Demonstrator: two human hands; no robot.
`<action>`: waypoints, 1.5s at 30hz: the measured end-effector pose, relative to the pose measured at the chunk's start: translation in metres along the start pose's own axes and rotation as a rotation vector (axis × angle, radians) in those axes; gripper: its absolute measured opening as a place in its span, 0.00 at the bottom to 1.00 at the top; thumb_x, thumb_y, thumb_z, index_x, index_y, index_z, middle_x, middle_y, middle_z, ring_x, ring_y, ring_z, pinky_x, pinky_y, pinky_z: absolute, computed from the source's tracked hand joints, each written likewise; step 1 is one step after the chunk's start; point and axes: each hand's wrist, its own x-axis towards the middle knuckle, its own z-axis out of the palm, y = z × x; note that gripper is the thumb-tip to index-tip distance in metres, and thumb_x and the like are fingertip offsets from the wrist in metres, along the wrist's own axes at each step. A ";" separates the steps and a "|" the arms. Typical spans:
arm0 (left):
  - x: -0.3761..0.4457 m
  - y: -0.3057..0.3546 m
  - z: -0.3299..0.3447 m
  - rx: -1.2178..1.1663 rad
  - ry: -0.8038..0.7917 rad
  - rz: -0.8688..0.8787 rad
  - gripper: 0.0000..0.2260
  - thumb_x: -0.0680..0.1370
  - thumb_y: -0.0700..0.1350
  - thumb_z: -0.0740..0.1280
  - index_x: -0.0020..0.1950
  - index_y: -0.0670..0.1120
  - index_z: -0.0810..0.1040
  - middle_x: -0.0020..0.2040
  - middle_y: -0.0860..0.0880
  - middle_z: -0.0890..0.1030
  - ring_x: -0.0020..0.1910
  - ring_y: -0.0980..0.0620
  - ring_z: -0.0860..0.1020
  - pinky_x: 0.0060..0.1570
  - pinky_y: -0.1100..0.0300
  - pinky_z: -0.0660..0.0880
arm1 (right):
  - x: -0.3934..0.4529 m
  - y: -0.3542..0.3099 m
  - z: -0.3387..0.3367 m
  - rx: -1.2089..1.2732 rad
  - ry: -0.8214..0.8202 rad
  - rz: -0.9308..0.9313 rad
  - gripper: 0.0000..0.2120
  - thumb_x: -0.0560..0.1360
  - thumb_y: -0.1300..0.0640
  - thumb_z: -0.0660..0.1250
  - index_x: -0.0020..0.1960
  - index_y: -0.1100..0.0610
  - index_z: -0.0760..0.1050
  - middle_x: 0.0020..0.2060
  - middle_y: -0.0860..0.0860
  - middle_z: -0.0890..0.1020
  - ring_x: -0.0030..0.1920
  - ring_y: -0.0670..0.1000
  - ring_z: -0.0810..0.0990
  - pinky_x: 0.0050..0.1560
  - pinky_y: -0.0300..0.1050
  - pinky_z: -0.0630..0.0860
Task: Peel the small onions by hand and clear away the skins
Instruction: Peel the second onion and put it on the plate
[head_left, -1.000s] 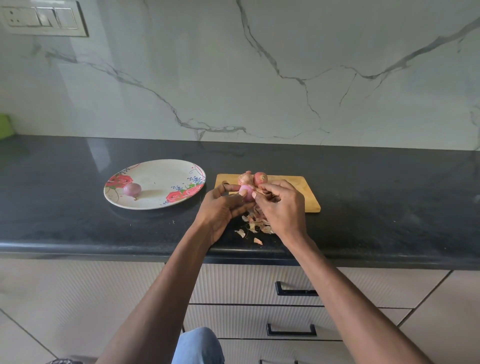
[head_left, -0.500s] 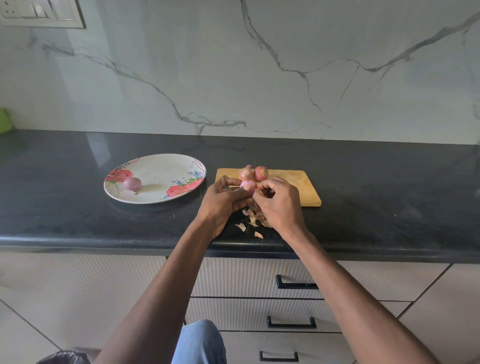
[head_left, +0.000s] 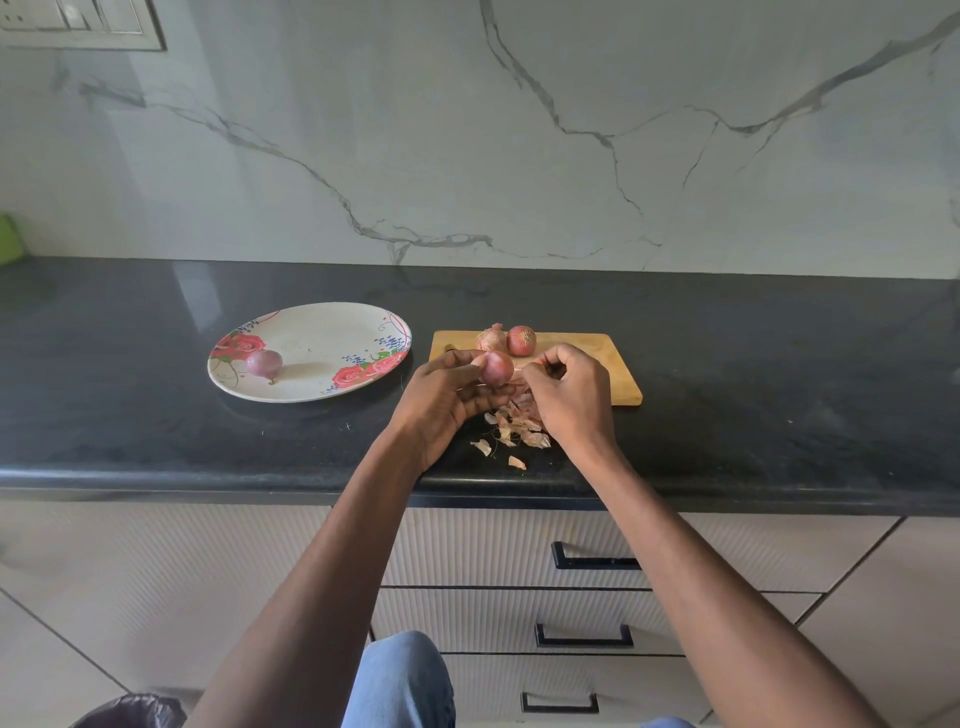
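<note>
On the black counter (head_left: 779, 395), left hand (head_left: 441, 397) holds an onion (head_left: 496, 369)

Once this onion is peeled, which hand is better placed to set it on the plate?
Left, probably. The left hand already grips the onion and is nearer the plate. The right hand sits over the cutting board, apparently pinching a strip of skin.

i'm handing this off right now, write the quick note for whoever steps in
Left hand holds a nearly peeled onion over the counter edge.
Right hand is curled beside it, pinching at a strip of skin.
Done: one peeled onion lies on the plate.
Left: two unpeeled onions wait on the cutting board.
Loose skins lie on the counter and need clearing.
</note>
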 end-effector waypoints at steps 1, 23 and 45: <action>0.000 0.000 0.000 -0.002 0.000 -0.003 0.06 0.83 0.35 0.61 0.57 0.35 0.75 0.45 0.37 0.84 0.42 0.42 0.85 0.44 0.56 0.84 | 0.000 0.000 0.000 -0.005 0.001 0.001 0.07 0.74 0.63 0.71 0.38 0.58 0.78 0.34 0.47 0.80 0.34 0.44 0.75 0.36 0.35 0.70; 0.000 -0.003 -0.006 -0.078 -0.062 0.047 0.19 0.69 0.31 0.71 0.60 0.36 0.79 0.56 0.35 0.83 0.48 0.44 0.85 0.54 0.51 0.83 | -0.002 -0.003 -0.001 -0.028 -0.015 -0.135 0.09 0.74 0.59 0.75 0.54 0.60 0.86 0.49 0.51 0.87 0.50 0.46 0.84 0.54 0.40 0.80; 0.002 -0.005 -0.004 -0.061 -0.020 0.041 0.12 0.79 0.31 0.65 0.62 0.35 0.80 0.53 0.36 0.84 0.49 0.44 0.85 0.46 0.56 0.83 | -0.001 0.002 0.000 0.082 0.000 -0.136 0.03 0.73 0.61 0.75 0.46 0.59 0.86 0.42 0.49 0.86 0.44 0.45 0.83 0.45 0.33 0.77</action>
